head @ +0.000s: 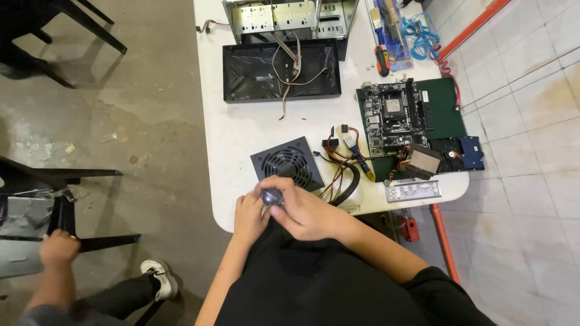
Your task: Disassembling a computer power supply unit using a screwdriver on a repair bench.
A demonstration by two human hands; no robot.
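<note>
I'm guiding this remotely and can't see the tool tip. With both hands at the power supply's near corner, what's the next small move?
Probably seat the tip before turning. The right hand holds a dark-handled screwdriver upright at the near corner of the power supply, and the left hand steadies beside it. The tip is hidden, so check that it sits square first.

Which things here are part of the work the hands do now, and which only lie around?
In use: right hand, left hand, screwdriver handle, power supply.
Lying about: motherboard, black case panel, metal back plate, heatsink.
</note>
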